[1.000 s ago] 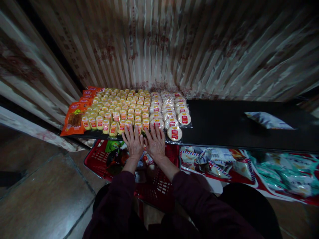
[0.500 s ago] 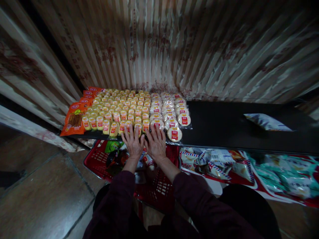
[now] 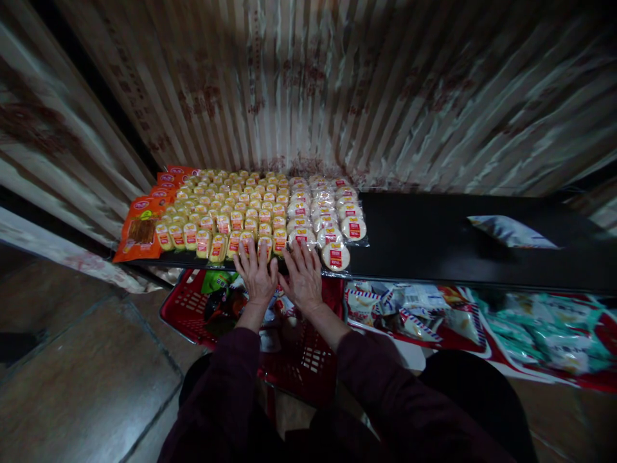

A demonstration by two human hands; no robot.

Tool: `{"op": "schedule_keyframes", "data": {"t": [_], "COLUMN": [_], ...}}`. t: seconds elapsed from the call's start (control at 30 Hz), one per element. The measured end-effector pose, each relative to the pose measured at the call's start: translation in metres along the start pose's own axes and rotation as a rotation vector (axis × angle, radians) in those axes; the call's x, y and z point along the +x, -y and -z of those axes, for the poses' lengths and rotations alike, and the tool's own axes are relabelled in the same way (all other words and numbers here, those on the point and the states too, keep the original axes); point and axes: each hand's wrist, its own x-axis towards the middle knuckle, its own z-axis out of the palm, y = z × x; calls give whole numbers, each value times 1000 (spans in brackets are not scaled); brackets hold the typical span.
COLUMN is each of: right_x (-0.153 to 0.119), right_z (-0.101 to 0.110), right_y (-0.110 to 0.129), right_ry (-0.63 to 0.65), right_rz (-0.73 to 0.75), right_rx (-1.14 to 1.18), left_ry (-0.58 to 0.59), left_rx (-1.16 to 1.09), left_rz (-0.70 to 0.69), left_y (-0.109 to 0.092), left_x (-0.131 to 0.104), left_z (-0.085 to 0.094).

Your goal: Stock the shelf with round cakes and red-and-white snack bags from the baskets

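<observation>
Rows of small yellow wrapped cakes [image 3: 218, 245] stand on the left part of a black shelf [image 3: 414, 238]. To their right lie round white wrapped cakes [image 3: 336, 256] in several rows. My left hand [image 3: 258, 273] has its fingers spread against the front row of yellow cakes. Beside it, my right hand [image 3: 303, 270] rests its spread fingertips at the front edge, where the yellow cakes meet the white ones. Neither hand grips anything. Orange packets [image 3: 139, 231] overlap at the shelf's left end.
A red basket [image 3: 183, 308] with mixed packets sits below the shelf in front of me. Right of it are bins of striped packets [image 3: 419, 308] and green-and-white packets [image 3: 559, 334]. One silvery packet [image 3: 513, 232] lies on the shelf's right part. Patterned pleated curtain [image 3: 308, 83] hangs behind.
The view has shifted slightly. Both hands stay at the front row, and my right hand sits a little differently against the cakes. Nothing has been picked up.
</observation>
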Motion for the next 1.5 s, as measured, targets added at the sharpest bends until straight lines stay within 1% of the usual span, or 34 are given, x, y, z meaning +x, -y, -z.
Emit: {"op": "schedule_keyframes", "data": {"t": [0.2,0.43,0.63,0.9,1.03,1.17,1.3,1.5], "right_x": [-6,-13,-12,-11,-6,6,15,15], "right_z": [3,0,-2,-7,-5,-8,-12,-15], "right_y": [-1,-7,-6,-9,-10,-12,-13,-10], "right_ry": [-4,-13,-8,-66,-108,-138,-129,-102], "right_rz": [-17,-36,-54,-46,-51,-81,-109,-146], "right_rx": [-17,-14,-26,-6,-12,-33,-41,-50], "left_ry": [-14,1,-12,-29,-22,-21,-27,-34], "left_rx": [14,-11,-16,-32,-37,-39,-39,-45], "left_rz": [-8,-7,-14,-6,-3,-4,-7,-3], "left_y": [-2,-2,-2,0,0,-1,-1,-2], "left_x": [0,1,0,-1,-1,0,0,0], "left_z": [2,4,4,2,1,1,1,2]}}
